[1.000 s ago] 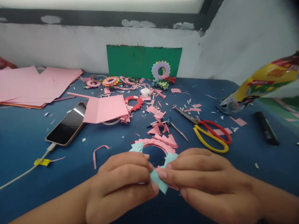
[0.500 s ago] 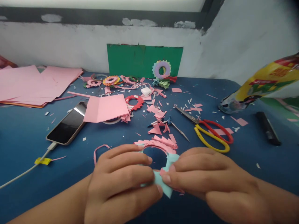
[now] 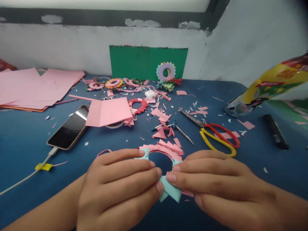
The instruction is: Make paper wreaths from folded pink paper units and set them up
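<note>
Between my hands is a folded paper ring [image 3: 168, 149], pink along its far side and light blue on the near side. My left hand [image 3: 122, 189] has its fingers closed on the ring's left and near side, covering much of it. My right hand [image 3: 223, 186] pinches the ring's near right part, its fingertips pressing on a light blue folded piece [image 3: 172, 190] with pointed ends. Just beyond the ring lie pink paper scraps [image 3: 160, 133] and a blue-jointed compass [image 3: 174, 124]. Scissors [image 3: 216, 133] with red and yellow handles rest past my right hand.
A phone [image 3: 68, 128] with a white cable lies left, beside a folded pink sheet [image 3: 110, 111]. Pink paper sheets [image 3: 36, 85] are stacked back left. Finished paper rings [image 3: 166, 71] stand near a green board [image 3: 130, 62]. A yellow packet [image 3: 271, 85] and black marker [image 3: 275, 131] are right.
The light blue piece's pointed ends have shifted slightly to the right. My right fingers have straightened along the ring, and my left hand has moved a little.
</note>
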`<state>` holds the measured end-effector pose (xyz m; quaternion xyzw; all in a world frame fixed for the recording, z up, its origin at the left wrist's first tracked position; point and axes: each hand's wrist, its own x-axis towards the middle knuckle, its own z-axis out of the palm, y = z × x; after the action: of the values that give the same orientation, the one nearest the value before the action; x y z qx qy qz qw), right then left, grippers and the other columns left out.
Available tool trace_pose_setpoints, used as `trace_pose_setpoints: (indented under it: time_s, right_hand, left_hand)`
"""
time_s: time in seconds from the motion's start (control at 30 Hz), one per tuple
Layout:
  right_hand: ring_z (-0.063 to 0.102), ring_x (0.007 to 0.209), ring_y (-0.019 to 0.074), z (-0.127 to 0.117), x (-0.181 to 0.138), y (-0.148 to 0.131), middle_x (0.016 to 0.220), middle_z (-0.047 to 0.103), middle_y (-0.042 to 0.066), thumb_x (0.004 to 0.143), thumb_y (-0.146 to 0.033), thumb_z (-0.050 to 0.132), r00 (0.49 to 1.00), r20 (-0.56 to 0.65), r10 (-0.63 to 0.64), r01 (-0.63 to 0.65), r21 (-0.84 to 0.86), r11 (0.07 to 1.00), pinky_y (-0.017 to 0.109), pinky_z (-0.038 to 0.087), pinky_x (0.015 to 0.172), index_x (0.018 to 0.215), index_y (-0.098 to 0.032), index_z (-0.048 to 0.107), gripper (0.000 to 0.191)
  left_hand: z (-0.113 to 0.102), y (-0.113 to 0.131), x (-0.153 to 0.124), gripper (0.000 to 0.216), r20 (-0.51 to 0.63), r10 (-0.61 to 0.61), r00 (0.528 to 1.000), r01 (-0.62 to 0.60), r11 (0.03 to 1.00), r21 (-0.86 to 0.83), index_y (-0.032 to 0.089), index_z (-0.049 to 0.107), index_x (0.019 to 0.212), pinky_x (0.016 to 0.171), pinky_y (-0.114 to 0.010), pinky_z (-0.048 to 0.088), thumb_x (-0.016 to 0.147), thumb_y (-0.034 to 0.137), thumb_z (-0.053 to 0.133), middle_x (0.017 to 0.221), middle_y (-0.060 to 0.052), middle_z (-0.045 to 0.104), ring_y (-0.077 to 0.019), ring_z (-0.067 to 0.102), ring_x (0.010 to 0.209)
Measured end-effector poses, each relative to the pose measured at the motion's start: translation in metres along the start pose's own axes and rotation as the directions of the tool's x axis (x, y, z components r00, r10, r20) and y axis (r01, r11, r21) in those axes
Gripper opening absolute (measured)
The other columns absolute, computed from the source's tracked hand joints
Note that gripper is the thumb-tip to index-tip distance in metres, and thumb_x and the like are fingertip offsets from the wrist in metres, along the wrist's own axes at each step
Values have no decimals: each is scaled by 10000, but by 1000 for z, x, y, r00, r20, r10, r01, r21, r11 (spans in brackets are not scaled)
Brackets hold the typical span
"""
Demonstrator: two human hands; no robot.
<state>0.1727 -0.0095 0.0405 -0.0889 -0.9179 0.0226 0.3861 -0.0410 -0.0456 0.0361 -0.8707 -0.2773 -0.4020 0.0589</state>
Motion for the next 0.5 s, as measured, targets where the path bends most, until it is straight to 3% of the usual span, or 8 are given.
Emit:
trace_pose_setpoints:
  time_s: [0.03,0.17,0.3,0.4,0.5]
  right_hand:
    - [634,872,67,0,1,2,849,708,-13,887,-108,394,999,-15,-33,33,22,999,171,502,834,546,-213,492,370]
    - [629,898,74,-10,6,5,888,707,-8,885,-90,393,981,193,-34,22,64,998,178,506,836,550,-214,519,378]
    - [631,876,63,-19,11,2,855,706,-9,889,-76,365,973,233,-1,-21,92,996,146,489,843,519,-212,528,426]
    - [637,834,46,-19,10,0,799,702,-11,874,-51,372,959,276,71,-100,94,991,101,477,822,509,-212,539,433]
    - [643,814,56,-15,7,0,765,704,-7,892,-99,374,961,267,73,-98,84,992,117,496,798,536,-219,545,413]
  left_hand:
    - [0,0,0,294,1,-17,1000,17,1000,14,208,661,773,908,-207,489,902,139,406,818,72,728,-78,662,817]
    - [0,-2,0,301,13,28,1000,-28,999,17,228,659,770,865,-235,529,901,136,404,815,83,726,-86,676,758]
    - [1,-1,-2,321,14,48,999,-47,999,-16,215,663,770,875,-216,524,902,125,384,822,69,728,-90,678,765]
    - [3,4,-5,317,3,-40,999,40,999,-18,218,657,796,888,-265,528,907,133,371,833,56,729,-108,674,796]
    - [4,9,-9,304,-13,-130,991,130,992,4,231,651,819,890,-309,531,909,147,372,828,49,729,-124,673,809]
